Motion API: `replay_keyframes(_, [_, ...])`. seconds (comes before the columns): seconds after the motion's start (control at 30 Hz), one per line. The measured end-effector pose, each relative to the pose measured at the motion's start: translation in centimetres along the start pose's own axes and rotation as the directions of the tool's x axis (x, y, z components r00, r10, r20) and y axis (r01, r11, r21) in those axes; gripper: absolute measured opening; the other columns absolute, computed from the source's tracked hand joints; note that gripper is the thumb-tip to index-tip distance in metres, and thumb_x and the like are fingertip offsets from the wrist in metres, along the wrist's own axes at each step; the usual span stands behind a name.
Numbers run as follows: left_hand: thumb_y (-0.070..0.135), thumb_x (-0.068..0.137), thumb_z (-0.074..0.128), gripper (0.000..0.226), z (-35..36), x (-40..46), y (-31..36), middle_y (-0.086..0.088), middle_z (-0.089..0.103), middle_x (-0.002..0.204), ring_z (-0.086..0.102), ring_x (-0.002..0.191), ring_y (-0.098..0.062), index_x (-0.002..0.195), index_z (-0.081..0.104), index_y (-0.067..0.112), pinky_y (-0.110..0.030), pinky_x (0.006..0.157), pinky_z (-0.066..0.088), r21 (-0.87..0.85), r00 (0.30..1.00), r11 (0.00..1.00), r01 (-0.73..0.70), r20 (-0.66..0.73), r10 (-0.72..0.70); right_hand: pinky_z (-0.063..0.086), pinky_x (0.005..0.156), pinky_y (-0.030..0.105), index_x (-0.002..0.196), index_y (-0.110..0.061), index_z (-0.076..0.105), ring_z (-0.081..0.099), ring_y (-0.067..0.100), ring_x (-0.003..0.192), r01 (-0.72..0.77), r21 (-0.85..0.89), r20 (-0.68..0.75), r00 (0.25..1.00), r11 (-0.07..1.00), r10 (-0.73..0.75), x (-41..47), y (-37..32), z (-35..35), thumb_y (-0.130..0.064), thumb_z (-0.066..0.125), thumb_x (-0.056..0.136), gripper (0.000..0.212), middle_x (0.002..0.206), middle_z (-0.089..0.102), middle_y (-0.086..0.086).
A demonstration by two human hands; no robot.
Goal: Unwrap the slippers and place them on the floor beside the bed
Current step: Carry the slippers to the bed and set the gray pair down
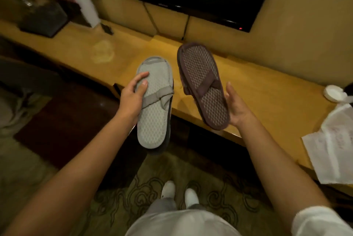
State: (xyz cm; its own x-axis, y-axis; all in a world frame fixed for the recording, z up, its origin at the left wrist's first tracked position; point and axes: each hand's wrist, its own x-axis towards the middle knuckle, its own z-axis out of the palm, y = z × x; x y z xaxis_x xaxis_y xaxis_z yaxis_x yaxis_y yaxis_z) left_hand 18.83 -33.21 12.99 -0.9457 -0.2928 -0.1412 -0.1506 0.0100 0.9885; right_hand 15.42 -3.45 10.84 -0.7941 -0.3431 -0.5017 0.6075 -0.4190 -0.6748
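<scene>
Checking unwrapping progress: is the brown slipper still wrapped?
Unwrapped: the brown slipper shows bare textured sole and strap in the right hand; no wrapper on it.

Bare desk top (80, 52) lies open centre-left; dark tray (44, 20) upper left and paper wrapper (332, 148) lower right block the ends.

Dim warm light, blurred, distorted edges

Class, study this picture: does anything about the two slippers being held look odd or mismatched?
Yes. The left hand holds a grey slipper, the right hand a brown slipper: different colours. Both straps lie flattened.
</scene>
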Motion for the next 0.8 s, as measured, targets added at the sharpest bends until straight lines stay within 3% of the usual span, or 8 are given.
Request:
replay_keyframes(0.07, [0.029,0.102,0.06,0.023,-3.5,-2.3,0.0,0.013,0.061,0.135,0.057,0.129,-0.014,0.117,0.072,0.041,-0.047,0.109,0.049,-0.007,0.996,0.999,-0.04,-0.074,0.039,0.062,0.072,0.032,0.126,-0.004,0.06,0.075,0.023,0.079,-0.081,-0.261,-0.003,0.997,0.962,0.083,1.9,-0.5,3.5,-0.035,0.064,0.092,0.046,0.092,0.078,0.01])
replay_keyframes(0.13, [0.028,0.101,0.06,0.024,-7.3,-4.9,-0.5,0.019,0.061,0.132,0.057,0.129,-0.011,0.117,0.072,0.042,-0.043,0.109,0.049,0.009,0.982,0.998,-0.059,-0.177,0.059,0.058,0.054,0.026,0.115,-0.007,0.063,0.075,0.017,0.063,-0.032,-0.372,0.047,0.998,0.928,0.053,3.6,0.9,6.9,-0.021,0.069,0.094,0.027,0.076,0.078,0.003])
replay_keyframes(0.23, [0.028,0.102,0.059,0.025,-12.6,-8.8,-1.8,0.021,0.06,0.131,0.057,0.126,-0.007,0.116,0.071,0.046,-0.039,0.107,0.051,0.016,0.93,0.998,-0.067,-0.36,0.068,0.06,0.06,0.029,0.112,-0.012,0.069,0.077,0.02,0.074,0.016,-0.286,0.179,0.983,0.958,0.036,4.9,5.1,11.6,-0.015,0.072,0.089,0.023,0.089,0.08,0.005])
replay_keyframes(0.3, [0.027,0.102,0.059,0.025,-17.0,-11.5,-2.9,0.019,0.06,0.132,0.057,0.125,-0.004,0.119,0.07,0.041,-0.037,0.108,0.051,-0.006,0.853,0.998,-0.068,-0.52,0.055,0.062,0.074,0.037,0.123,-0.01,0.067,0.076,0.025,0.09,-0.003,-0.247,0.296,0.952,0.969,0.078,4.8,8.7,15.6,-0.012,0.074,0.085,0.039,0.105,0.078,0.009])
replay_keyframes(0.4, [0.028,0.102,0.06,0.024,-23.5,-15.5,-4.1,0.018,0.061,0.134,0.056,0.128,-0.003,0.121,0.07,0.039,-0.036,0.111,0.047,-0.019,0.751,0.996,-0.086,-0.658,0.052,0.054,0.091,0.045,0.134,-0.003,0.061,0.067,0.033,0.111,-0.052,-0.367,0.38,0.903,0.929,0.201,4.3,13.4,22.0,-0.006,0.08,0.064,0.072,0.123,0.069,0.015])
replay_keyframes(0.5, [0.033,0.1,0.061,0.025,-30.3,-19.2,-5.3,0.026,0.064,0.129,0.056,0.128,0.001,0.122,0.07,0.041,-0.036,0.112,0.046,-0.026,0.694,0.995,-0.093,-0.718,0.047,0.052,0.09,0.046,0.113,-0.011,0.072,0.065,0.036,0.108,-0.037,-0.527,0.396,0.873,0.849,0.284,4.6,18.2,28.0,-0.011,0.075,0.053,0.06,0.112,0.071,0.012])
replay_keyframes(0.67, [0.031,0.1,0.061,0.025,-42.4,-24.7,-7.9,0.021,0.065,0.133,0.056,0.129,-0.002,0.122,0.07,0.041,-0.036,0.113,0.045,-0.029,0.631,0.995,-0.095,-0.775,0.038,0.054,0.078,0.04,0.09,-0.023,0.076,0.07,0.034,0.095,0.049,-0.657,0.376,0.886,0.752,0.271,4.0,28.1,39.1,-0.02,0.063,0.057,0.035,0.093,0.076,0.005])
replay_keyframes(0.8, [0.03,0.102,0.06,0.024,-52.7,-29.0,-8.2,0.031,0.063,0.125,0.056,0.118,0.017,0.118,0.069,0.045,-0.013,0.1,0.045,0.006,0.583,0.998,-0.068,-0.811,0.045,0.055,0.076,0.036,0.098,-0.018,0.074,0.069,0.028,0.09,0.011,-0.552,0.47,0.831,0.834,0.299,2.3,35.4,47.8,-0.008,0.059,0.068,0.035,0.091,0.075,0.007])
